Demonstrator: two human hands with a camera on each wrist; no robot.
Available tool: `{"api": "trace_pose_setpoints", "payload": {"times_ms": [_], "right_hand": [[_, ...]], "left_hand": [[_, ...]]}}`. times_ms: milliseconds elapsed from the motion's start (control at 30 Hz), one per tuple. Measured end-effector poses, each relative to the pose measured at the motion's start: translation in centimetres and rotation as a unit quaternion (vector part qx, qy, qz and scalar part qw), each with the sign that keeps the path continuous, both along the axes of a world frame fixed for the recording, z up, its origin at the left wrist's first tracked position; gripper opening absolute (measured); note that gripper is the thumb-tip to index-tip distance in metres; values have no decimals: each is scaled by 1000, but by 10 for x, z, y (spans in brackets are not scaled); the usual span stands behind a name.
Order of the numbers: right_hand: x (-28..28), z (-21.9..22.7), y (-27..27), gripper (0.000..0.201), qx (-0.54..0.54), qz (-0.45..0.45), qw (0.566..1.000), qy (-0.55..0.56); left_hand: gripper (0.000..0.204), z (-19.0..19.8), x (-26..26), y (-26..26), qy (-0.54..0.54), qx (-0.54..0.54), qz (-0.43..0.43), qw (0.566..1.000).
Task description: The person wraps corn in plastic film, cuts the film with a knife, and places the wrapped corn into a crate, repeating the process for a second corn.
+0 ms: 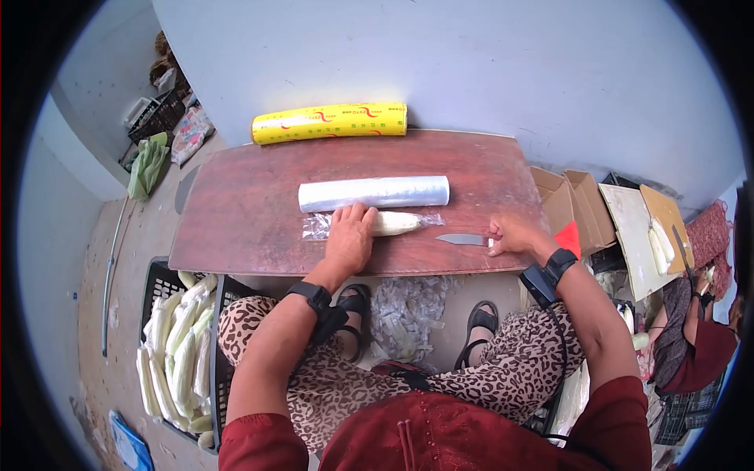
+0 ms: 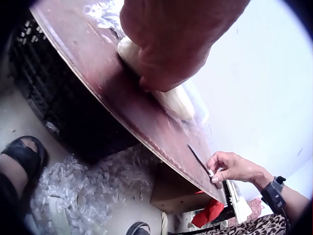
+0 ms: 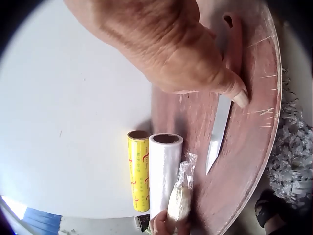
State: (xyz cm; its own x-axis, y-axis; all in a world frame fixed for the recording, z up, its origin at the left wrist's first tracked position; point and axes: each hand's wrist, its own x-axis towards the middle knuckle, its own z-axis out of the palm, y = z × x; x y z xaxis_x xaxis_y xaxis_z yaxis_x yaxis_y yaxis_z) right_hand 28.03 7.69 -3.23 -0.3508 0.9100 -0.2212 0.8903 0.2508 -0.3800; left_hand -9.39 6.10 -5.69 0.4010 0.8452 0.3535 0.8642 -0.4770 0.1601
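On the reddish-brown table [image 1: 236, 180] lies a pale ear of corn [image 1: 399, 224] wrapped in clear plastic film, with loose film sticking out at both ends. My left hand [image 1: 350, 242] holds it from above, covering its left half; in the right wrist view the fingers [image 3: 159, 221] come down at its side. To the right, my right hand [image 1: 512, 235] grips a knife [image 1: 462, 239] by the handle, its blade pointing left toward the corn. The thumb presses near the base of the blade [image 3: 218, 128], and part of the red handle [image 3: 234, 46] shows behind the hand.
A roll of clear film [image 1: 373, 193] lies just behind the corn, and a yellow printed roll [image 1: 330, 123] at the back edge. A black crate [image 1: 224, 314] of corn stands at left. Plastic scraps [image 1: 404, 314] cover the floor below. Cardboard boxes [image 1: 577, 204] and another person [image 1: 695, 345] are at right.
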Motion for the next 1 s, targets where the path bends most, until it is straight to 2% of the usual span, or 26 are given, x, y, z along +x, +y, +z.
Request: {"api": "trace_pose_setpoints", "payload": {"times_ms": [100,200,300,400,500,600,633,667,733,767,833,900,1000], "right_hand": [[10,-6,4,44,-40,-8,998,-39],[10,-6,5,37,-79,5,995,-61],[12,-12,2,24,11,63,995,-76],[15,-10,0,14,34,65,995,-73],[23,11,-5,9,23,51,998,-38],[40,40,0,7,-33,34,998,29],[40,47,-1,7,-56,14,989,136],[38,53,-2,7,-76,-3,982,172],[10,73,-6,10,-112,-41,962,246],[-3,68,-2,16,-73,4,962,262],[-38,64,5,10,0,75,968,239],[-78,59,12,11,25,112,962,246],[-122,63,22,17,19,97,973,211]], "left_hand": [[52,-3,1,-7,-18,50,32,998],[55,-3,-3,-8,1,33,40,999],[56,3,-5,-10,11,3,38,999],[56,1,-6,-9,18,-12,34,999],[54,-1,-6,-9,-1,11,45,999],[53,3,-8,-9,5,-2,30,1000],[52,2,-8,-9,3,-3,31,999],[52,1,-8,-9,1,-4,33,999],[52,1,-8,-9,-5,-11,31,999],[52,2,-8,-9,-11,-19,29,999],[51,1,-7,-8,-21,-16,29,999],[52,-5,-8,-7,-30,4,34,999],[53,-4,-5,-12,-54,15,61,997]]}}
